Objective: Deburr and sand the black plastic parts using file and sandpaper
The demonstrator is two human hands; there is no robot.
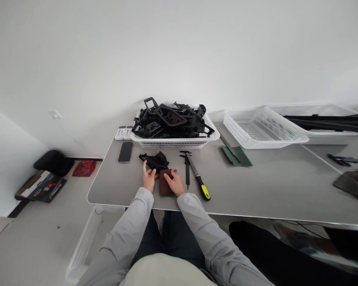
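My left hand (149, 177) is closed on a black plastic part (155, 160) near the table's front edge. The part is irregular in shape, and its near end is partly hidden by my fingers. Just right of it, my right hand (175, 183) is closed on a reddish-brown piece of sandpaper (165, 188), thumb on top. The sandpaper lies close against the part; I cannot tell whether they touch. A small red tip (175, 171) shows beside my right fingers. To the right lie a black caliper (187, 171) and a file with a yellow-and-black handle (202, 187).
Behind my hands stands a white basket (175, 143) heaped with black plastic parts (173, 119). A phone (125, 152) and two small white boxes (123, 133) lie left. Rightward are a green sheet (241, 159) under a flat metal tool and white baskets (256, 141).
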